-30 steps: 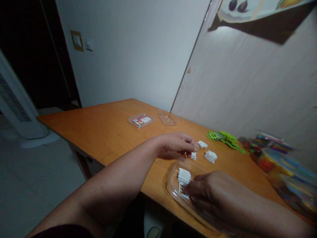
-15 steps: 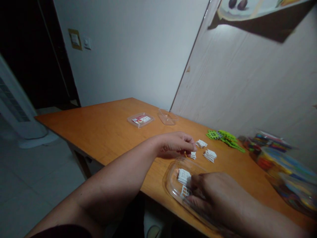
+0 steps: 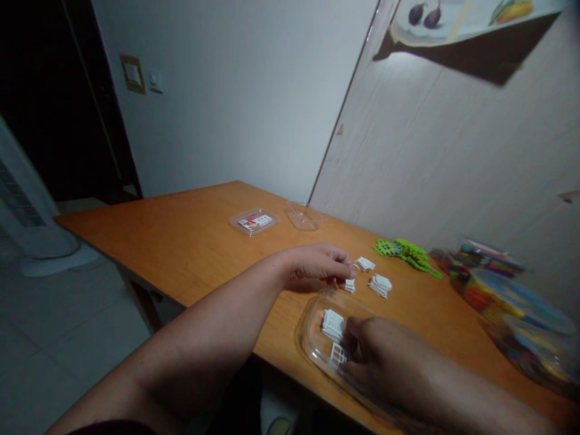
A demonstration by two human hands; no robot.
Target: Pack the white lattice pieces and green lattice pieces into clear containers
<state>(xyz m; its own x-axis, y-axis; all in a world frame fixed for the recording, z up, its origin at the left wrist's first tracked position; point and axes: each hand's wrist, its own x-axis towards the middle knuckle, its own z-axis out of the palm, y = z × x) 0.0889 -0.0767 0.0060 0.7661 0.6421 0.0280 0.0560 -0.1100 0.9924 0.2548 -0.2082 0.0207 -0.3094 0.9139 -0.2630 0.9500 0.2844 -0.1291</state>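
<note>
Over the table, my left hand [image 3: 321,264] has its fingers curled and closed, right against a small stack of white pieces [image 3: 350,286]; what lies inside the fingers is hidden. My right hand [image 3: 385,350] reaches into a clear plastic tray [image 3: 312,350] at the near edge. Its thumb and forefinger close around the edge of a white lattice piece [image 3: 338,354], partly covered by the hand. A stack of thin white pieces [image 3: 333,325] lies in the tray beside those fingertips. Two more white stacks, one nearer [image 3: 380,285] and one farther [image 3: 364,264], lie beyond the left hand.
A labelled clear lid [image 3: 254,223] and a clear plastic box [image 3: 304,217] lie farther back on the wooden table [image 3: 181,235]. Green lattice pieces [image 3: 403,251] lie by the wall. Rounded clear containers with colourful contents [image 3: 516,299] stand at the right.
The whole view has shifted slightly. Both hands keep nearly the same places, the left by the small white stack and the right in the tray.
</note>
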